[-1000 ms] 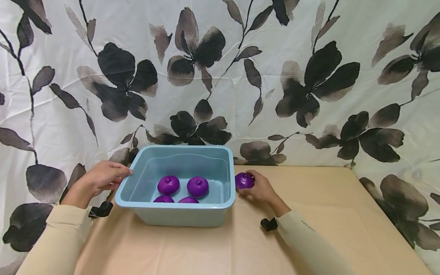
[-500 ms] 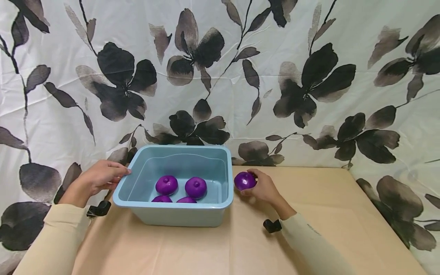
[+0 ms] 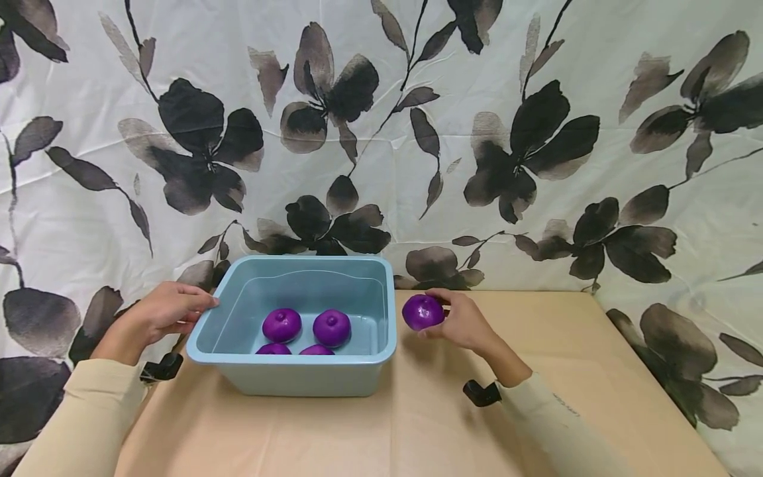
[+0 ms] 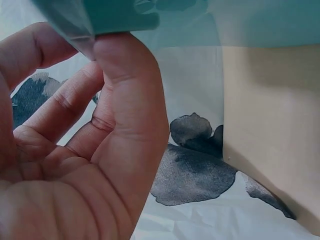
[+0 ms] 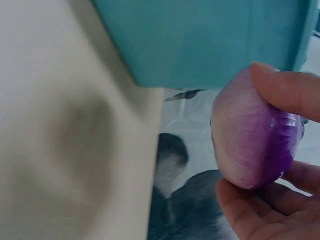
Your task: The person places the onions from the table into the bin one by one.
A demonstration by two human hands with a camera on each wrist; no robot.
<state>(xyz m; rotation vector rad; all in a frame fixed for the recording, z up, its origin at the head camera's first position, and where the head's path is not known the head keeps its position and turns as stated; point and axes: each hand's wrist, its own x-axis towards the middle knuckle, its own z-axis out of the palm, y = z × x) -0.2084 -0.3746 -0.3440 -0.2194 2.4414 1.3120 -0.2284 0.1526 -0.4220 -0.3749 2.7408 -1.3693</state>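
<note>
In the head view a light blue plastic basin point(image 3: 291, 379) stands on the table, with several purple onions point(image 3: 282, 325) inside; its front rim partly hides the nearer ones. My left hand point(image 3: 156, 317) pinches the basin's left rim, thumb and fingertips at the edge in the left wrist view. Just right of the basin, my right hand point(image 3: 467, 322) grips another purple onion point(image 3: 422, 312) between thumb and fingers. Up close in the right wrist view, this onion point(image 5: 252, 132) is pale on one side and glossy purple on the other, held apart from the basin wall.
A tan-covered table point(image 3: 536, 351) lies under the basin. Behind it hangs a white cloth point(image 3: 387, 172) printed with dark flowers, close to the table's back edge. Black wrist cameras point(image 3: 481, 393) sit at both sleeve cuffs.
My right hand has drawn the onion slightly right, widening its gap from the basin. My left hand keeps its pinch on the rim. The whole head view has shifted a little.
</note>
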